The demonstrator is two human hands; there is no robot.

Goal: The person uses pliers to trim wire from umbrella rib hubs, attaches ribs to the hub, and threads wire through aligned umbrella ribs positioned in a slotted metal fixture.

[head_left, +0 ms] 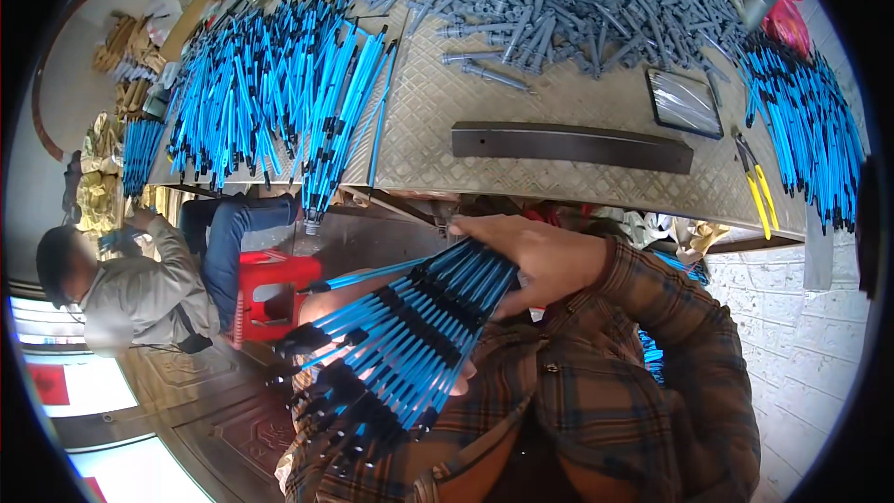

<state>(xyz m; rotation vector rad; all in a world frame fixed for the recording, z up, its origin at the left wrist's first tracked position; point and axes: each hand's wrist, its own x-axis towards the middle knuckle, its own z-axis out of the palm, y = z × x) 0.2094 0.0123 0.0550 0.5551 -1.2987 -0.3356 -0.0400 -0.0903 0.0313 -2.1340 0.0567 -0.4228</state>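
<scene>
A fanned bundle of thin blue rods with black fittings (400, 335) is held in front of my plaid jacket. My right hand (549, 259) closes round the bundle's upper right end, fingers over the top and thumb below. Mostly hidden behind the rods, my left hand (463, 379) supports the bundle from beneath, with fingertips showing at its lower edge. One rod (372, 273) sticks out to the left, apart from the others. The black ends spread unevenly at the lower left.
On the table (419, 130) lie a pile of blue rods (270, 84), grey plastic plugs (559, 0), a dark bar (568, 144), a black-rimmed tray (684, 102) and yellow-handled pliers (756, 182). More rods (805, 130) are at right. A person (154, 289) sits at left near a red stool (270, 293).
</scene>
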